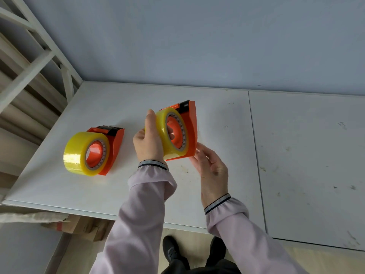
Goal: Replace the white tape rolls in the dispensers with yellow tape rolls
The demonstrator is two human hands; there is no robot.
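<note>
An orange dispenser (115,144) lies on the white table (296,155) at the left, with a yellow tape roll (79,153) seated on its hub. A second orange dispenser (192,125) is held tilted above the table's middle, and a yellow tape roll (165,133) sits on its hub. My left hand (148,141) grips this roll from the left, the thumb reaching into the core. My right hand (211,167) touches the dispenser's lower right corner with spread fingers. No white roll is in view.
A white metal frame (39,62) rises at the table's far left corner. The wall runs close behind the table. Cardboard (79,226) lies under the left front edge. A seam (256,155) splits the tabletop into two panels.
</note>
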